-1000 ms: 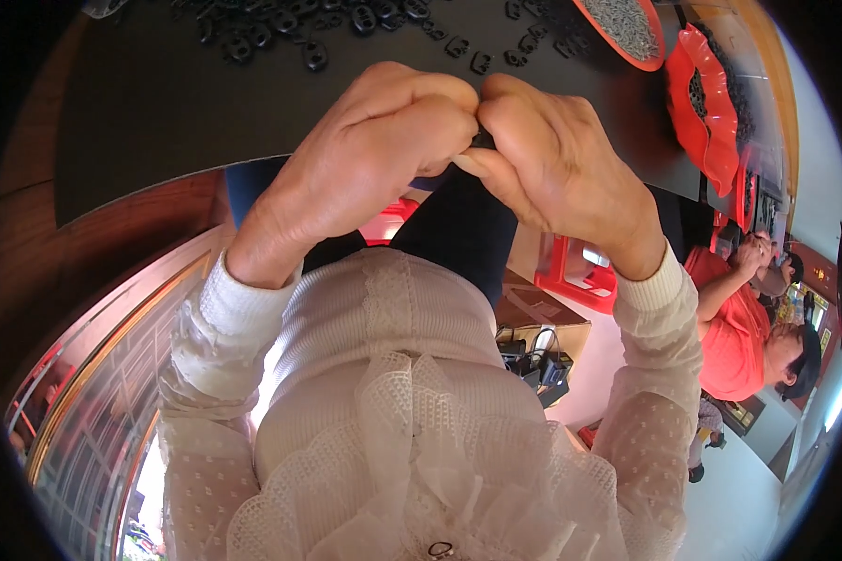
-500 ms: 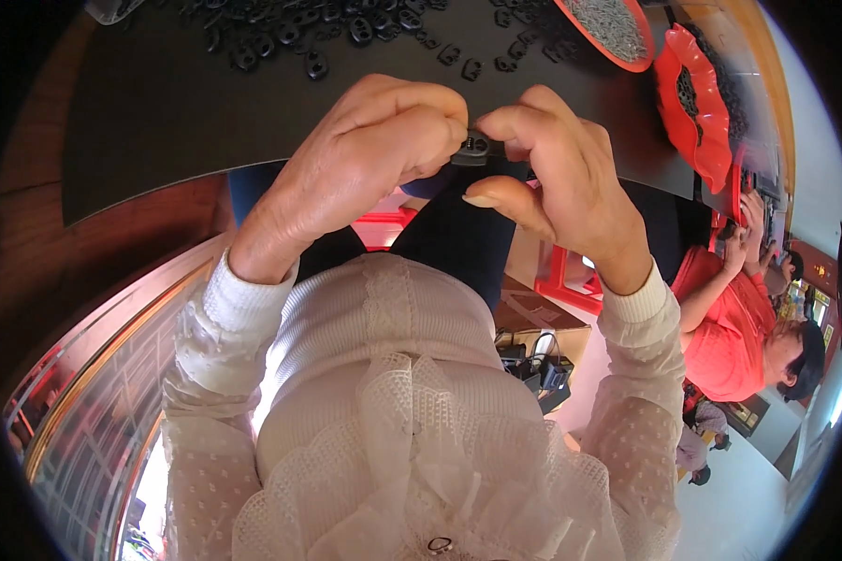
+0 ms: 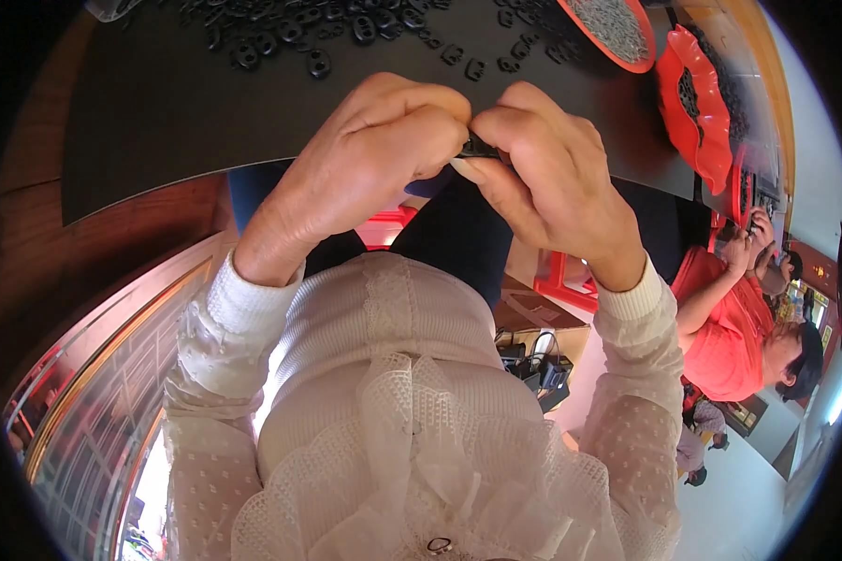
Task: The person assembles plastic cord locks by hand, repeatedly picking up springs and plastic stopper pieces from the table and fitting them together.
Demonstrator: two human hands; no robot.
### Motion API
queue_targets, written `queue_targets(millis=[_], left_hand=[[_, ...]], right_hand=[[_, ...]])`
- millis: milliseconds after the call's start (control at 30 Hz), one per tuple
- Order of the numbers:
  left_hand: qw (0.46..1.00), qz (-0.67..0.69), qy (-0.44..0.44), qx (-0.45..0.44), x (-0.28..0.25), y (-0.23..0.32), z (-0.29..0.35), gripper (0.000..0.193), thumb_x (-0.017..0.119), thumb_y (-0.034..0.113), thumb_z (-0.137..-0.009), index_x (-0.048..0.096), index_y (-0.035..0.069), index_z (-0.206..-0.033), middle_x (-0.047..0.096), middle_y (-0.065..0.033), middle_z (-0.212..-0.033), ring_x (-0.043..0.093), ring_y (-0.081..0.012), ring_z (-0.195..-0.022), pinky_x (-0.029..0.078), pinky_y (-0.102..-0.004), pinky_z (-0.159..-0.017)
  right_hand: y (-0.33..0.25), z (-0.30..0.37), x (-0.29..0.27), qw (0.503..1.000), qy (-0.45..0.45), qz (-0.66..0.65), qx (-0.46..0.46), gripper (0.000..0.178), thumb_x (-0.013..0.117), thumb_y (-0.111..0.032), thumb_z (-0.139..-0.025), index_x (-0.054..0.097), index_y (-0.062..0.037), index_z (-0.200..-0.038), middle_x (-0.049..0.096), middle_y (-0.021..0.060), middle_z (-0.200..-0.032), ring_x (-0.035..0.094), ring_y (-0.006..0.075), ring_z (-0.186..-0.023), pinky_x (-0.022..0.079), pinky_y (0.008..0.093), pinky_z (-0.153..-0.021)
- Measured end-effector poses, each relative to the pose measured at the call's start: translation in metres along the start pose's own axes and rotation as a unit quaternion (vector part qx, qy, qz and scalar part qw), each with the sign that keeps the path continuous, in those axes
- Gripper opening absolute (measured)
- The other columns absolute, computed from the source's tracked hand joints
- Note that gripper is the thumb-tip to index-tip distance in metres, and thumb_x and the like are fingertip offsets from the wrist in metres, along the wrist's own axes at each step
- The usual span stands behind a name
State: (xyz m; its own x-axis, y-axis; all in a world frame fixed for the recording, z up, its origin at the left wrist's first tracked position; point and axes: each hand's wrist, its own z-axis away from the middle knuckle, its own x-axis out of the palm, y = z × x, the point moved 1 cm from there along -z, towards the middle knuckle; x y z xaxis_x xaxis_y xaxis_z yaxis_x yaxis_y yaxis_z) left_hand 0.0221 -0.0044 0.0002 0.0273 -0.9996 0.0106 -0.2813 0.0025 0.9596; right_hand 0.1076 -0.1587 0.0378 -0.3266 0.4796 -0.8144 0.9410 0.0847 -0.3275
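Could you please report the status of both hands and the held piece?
Left hand and right hand pinching one black cord-lock piece; mostly hidden by the grip; loose cord-lock pieces on the black tabletop beyond.

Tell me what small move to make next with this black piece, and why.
Perhaps pinch the piece a little more firmly with the right grip, letting the left grip steady it. They close on it from opposite sides, the right thumb lies at its near edge, and only a little of it shows between them.
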Motion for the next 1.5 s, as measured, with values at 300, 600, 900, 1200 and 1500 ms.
queue_targets(millis=[300, 600, 900, 1200, 1500], left_hand=[[0.992, 0.057, -0.012, -0.113, 0.001, 0.007, 0.002, 0.020, 0.045, 0.013, -0.078, 0.038, 0.002, -0.063, 0.032, 0.0001, -0.056, 0.029, -0.0073, -0.052, 0.024, -0.0272, -0.046], [0.990, 0.024, -0.020, -0.137, 0.001, 0.015, -0.001, 0.023, 0.049, 0.015, -0.081, 0.041, 0.002, -0.063, 0.033, 0.0020, -0.056, 0.030, -0.0060, -0.051, 0.024, -0.0262, -0.045], [0.994, 0.042, -0.050, -0.091, -0.002, 0.007, 0.001, 0.035, 0.054, 0.015, -0.090, 0.037, 0.004, -0.061, 0.031, 0.0052, -0.054, 0.029, -0.0034, -0.051, 0.023, -0.0244, -0.045], [0.997, 0.037, -0.038, -0.052, 0.001, 0.004, 0.000, 0.035, 0.055, 0.008, -0.091, 0.037, 0.003, -0.061, 0.031, 0.0049, -0.053, 0.026, -0.0030, -0.051, 0.021, -0.0255, -0.043], [0.999, 0.012, -0.036, -0.038, 0.004, 0.005, 0.001, 0.034, 0.054, 0.006, -0.091, 0.038, 0.002, -0.062, 0.032, 0.0038, -0.053, 0.026, -0.0037, -0.051, 0.022, -0.0259, -0.043]], right_hand=[[0.000, 0.011, -0.008, 0.989, -0.006, -0.122, 0.084, 0.020, 0.065, -0.016, -0.085, 0.055, -0.0005, -0.092, 0.049, 0.0112, -0.073, 0.052, 0.0255, -0.056, 0.043, 0.0328, -0.052], [-0.017, 0.012, -0.003, 0.923, 0.009, -0.256, 0.285, 0.023, 0.053, -0.019, -0.096, 0.053, 0.0019, -0.086, 0.051, 0.0111, -0.067, 0.051, 0.0204, -0.057, 0.042, 0.0317, -0.055], [0.004, 0.054, -0.091, 0.855, 0.190, -0.123, 0.466, 0.021, 0.058, -0.023, -0.094, 0.063, -0.0031, -0.090, 0.052, -0.0062, -0.070, 0.043, -0.0004, -0.063, 0.033, 0.0190, -0.053], [0.062, 0.100, -0.153, 0.847, 0.203, 0.090, 0.483, 0.029, 0.056, -0.028, -0.095, 0.066, -0.0006, -0.099, 0.058, -0.0031, -0.076, 0.048, 0.0044, -0.069, 0.038, 0.0194, -0.060], [-0.053, 0.008, -0.052, 0.878, 0.004, -0.479, 0.014, 0.053, 0.061, -0.047, -0.088, 0.062, 0.0053, -0.078, 0.055, 0.0121, -0.070, 0.051, 0.0191, -0.046, 0.039, 0.0302, -0.039]])
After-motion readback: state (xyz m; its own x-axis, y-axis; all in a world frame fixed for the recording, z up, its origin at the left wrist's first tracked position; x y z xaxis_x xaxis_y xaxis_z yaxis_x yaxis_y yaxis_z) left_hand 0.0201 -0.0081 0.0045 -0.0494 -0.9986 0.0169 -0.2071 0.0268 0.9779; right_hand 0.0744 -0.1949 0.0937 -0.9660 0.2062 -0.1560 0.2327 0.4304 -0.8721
